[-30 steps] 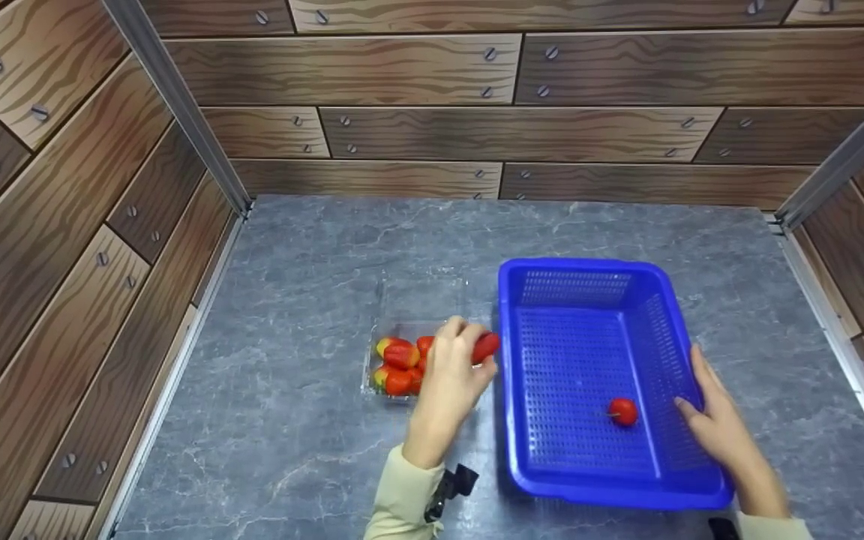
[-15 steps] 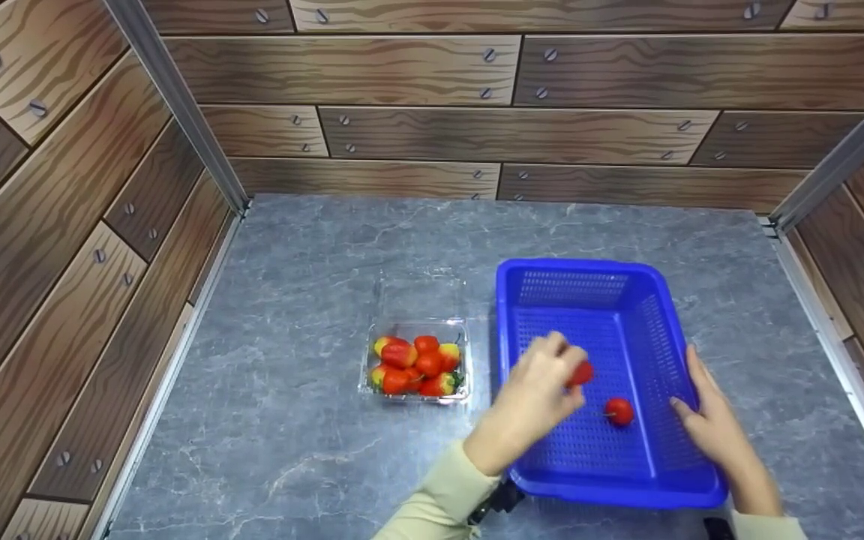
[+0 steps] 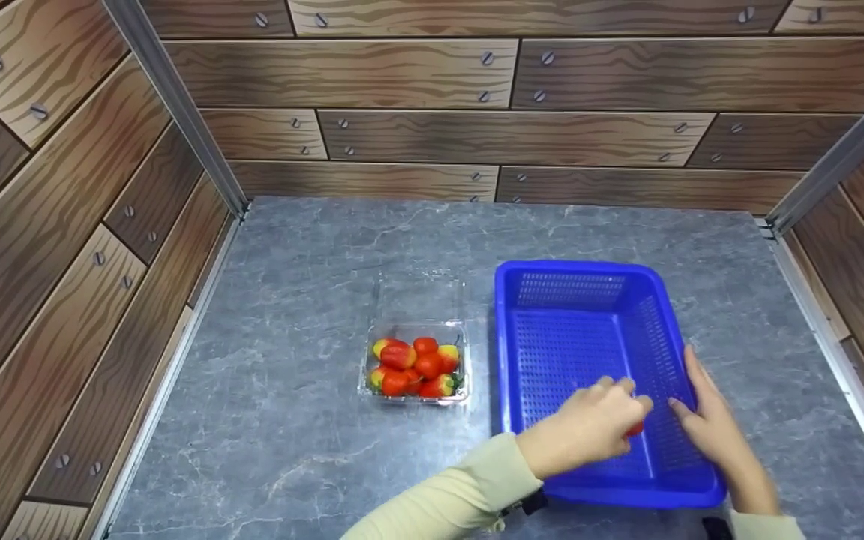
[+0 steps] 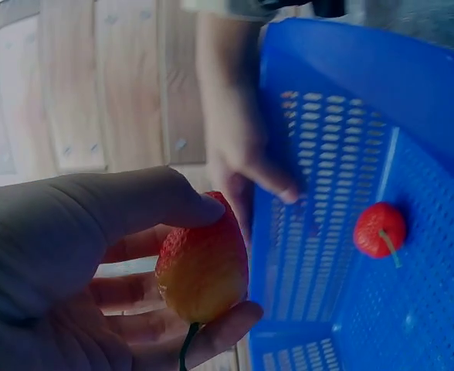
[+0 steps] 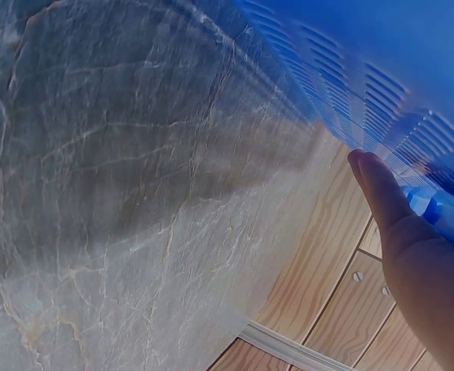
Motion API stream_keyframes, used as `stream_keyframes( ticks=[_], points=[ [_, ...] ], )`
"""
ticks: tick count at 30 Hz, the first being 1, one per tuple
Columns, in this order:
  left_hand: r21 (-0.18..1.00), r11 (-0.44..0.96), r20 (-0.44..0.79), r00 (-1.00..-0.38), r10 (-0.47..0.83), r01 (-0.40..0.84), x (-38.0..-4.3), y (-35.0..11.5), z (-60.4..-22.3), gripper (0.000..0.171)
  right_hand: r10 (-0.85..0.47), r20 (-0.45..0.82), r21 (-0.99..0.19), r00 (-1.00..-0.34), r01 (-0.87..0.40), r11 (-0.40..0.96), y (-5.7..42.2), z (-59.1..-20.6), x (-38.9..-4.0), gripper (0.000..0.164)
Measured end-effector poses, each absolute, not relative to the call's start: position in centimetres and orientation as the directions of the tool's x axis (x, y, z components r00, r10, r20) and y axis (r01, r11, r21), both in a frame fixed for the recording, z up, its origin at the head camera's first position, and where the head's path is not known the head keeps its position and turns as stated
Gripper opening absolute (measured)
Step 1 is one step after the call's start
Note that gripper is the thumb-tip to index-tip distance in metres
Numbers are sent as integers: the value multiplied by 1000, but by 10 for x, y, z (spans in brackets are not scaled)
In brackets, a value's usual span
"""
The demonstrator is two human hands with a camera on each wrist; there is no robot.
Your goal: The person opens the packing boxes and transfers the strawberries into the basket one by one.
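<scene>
My left hand [image 3: 589, 426] is over the blue basket [image 3: 507, 360], holding a small red and yellow fruit [image 4: 204, 270] between thumb and fingers. In the left wrist view that fruit has rough skin and a green stem pointing down. Another small red fruit [image 4: 379, 229] with a green stem lies on the basket's floor; the left hand mostly covers that spot in the head view. My right hand [image 3: 721, 427] grips the basket's right side, thumb over the rim on the inside and fingers along the outer wall.
Left of the basket stands a clear plastic clamshell box [image 3: 366, 390], its lid [image 3: 421, 296] folded back flat. Several red and yellow fruits [image 3: 398, 354] fill it. Wood-patterned walls [image 3: 417, 75] enclose the grey marbled table [image 3: 289, 300] at the back and sides.
My left hand has carried the fruit from above the clamshell box rightward into the basket, coming over the red fruit there. My right hand has stayed on the basket's side.
</scene>
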State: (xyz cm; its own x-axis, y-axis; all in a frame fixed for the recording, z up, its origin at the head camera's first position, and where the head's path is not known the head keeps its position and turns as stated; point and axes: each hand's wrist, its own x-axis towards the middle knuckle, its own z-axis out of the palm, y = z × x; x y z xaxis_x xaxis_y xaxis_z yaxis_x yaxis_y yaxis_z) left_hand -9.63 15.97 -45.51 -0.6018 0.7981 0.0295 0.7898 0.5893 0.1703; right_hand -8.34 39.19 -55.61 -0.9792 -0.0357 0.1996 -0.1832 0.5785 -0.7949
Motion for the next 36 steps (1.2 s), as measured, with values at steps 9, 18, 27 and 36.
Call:
stream_keyframes(
  ticks=[9,18,27,36],
  points=[
    [265,530,-123,-517,847,806,-105,179,-471,38,-46,211,-791,-976,-198,579,392,-556,-83,80],
    [216,519,-162,-494,854,827,-110,200,-483,31,-41,200,-787,-979,-185,588,393,-554,-85,83],
    [232,553,-198,-518,832,800,-113,220,-493,30,-55,222,-787,-973,-213,579,393,-557,-85,83],
    [238,564,-209,-526,825,791,-118,227,-504,32,-45,214,-788,-976,-200,583,394,-558,-84,82]
  ],
)
